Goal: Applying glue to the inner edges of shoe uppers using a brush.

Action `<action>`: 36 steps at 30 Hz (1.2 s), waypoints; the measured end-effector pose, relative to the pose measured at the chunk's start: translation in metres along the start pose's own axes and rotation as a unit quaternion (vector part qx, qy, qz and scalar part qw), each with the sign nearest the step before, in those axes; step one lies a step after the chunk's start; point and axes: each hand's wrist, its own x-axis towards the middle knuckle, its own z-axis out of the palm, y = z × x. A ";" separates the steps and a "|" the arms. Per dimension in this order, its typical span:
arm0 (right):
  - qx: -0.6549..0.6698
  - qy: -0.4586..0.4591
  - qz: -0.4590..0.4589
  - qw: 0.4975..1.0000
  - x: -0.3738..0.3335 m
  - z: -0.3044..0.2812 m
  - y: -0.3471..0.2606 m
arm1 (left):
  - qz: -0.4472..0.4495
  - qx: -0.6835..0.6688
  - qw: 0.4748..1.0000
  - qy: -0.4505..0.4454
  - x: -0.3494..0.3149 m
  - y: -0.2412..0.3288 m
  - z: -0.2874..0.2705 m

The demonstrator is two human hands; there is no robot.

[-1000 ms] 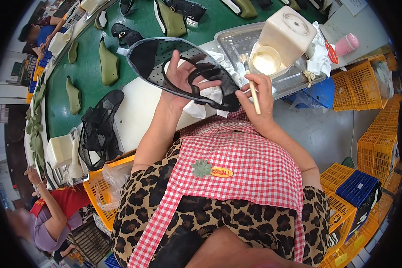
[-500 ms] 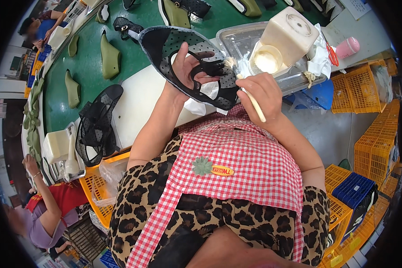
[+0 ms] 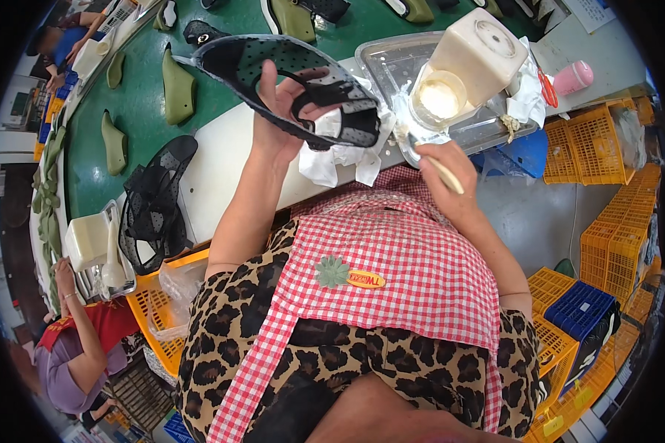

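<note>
A black dotted mesh shoe upper (image 3: 233, 70) is held up over the near edge of the bench, tilted, with my left hand (image 3: 275, 136) under it. The fingers of that hand reach up through the upper's opening and show behind its straps. In my right hand (image 3: 451, 166) is a brush with a pale handle (image 3: 449, 179). Its bristle end points down at the near edge of a clear plastic tray (image 3: 366, 59), close to a cup of whitish paste (image 3: 440, 96). The bristles are partly hidden by my hand. The cup joins a whitish square container (image 3: 476, 48).
Green shoe lasts (image 3: 177, 88) stand about the green bench top (image 3: 144, 66). Another black mesh upper (image 3: 155, 199) lies to the left. White paper (image 3: 321, 164), red scissors (image 3: 547, 88) and a pink bottle (image 3: 573, 77) are nearby. Yellow crates (image 3: 580, 151) stack at right; co-workers sit at left.
My right hand has moved the brush off the upper, down and right toward the tray edge beside the cup. The upper in my left hand has shifted left and tilted flatter.
</note>
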 end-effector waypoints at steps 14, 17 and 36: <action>-0.067 -0.097 0.048 0.992 0.004 -0.008 0.049 | 0.080 0.164 0.983 0.006 0.010 -0.018 -0.016; 0.006 -0.098 0.163 0.982 0.002 -0.015 0.034 | 0.070 0.152 0.986 0.017 0.009 -0.013 -0.012; -0.085 -0.009 -0.084 0.993 0.030 0.031 0.001 | 0.096 0.121 0.985 -0.077 -0.004 -0.029 0.007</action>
